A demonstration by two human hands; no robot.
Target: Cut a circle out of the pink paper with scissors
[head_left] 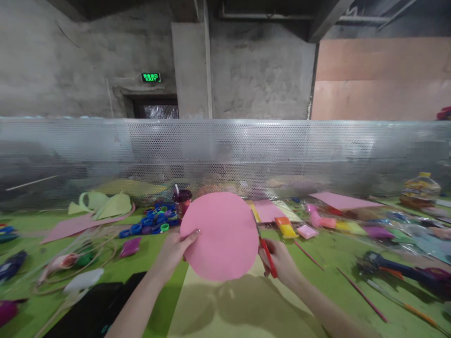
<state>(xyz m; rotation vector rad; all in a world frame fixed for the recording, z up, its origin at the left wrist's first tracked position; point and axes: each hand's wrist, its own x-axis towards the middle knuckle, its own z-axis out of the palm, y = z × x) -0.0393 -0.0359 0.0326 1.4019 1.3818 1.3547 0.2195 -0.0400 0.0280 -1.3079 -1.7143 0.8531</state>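
Note:
A round piece of pink paper (221, 234) is held up in front of me, nearly upright. My left hand (181, 251) pinches its left edge, thumb on the near face and fingers behind. In my right hand (278, 258) is a pair of scissors (268, 258) with red handles, its blades pointing up along the paper's right edge. Whether the blades touch the paper is hard to tell. Beneath the circle lies a pale yellow sheet (225, 310) on the green table, with the shadow of the paper and hands on it.
Blue bottle caps (155, 220) and a dark red cup (182, 199) stand behind on the left. Clay packets (285, 227) and pink paper (343, 201) lie at the right. A black case (88, 310) is near my left arm. Perforated metal panel (225, 145) runs along the back.

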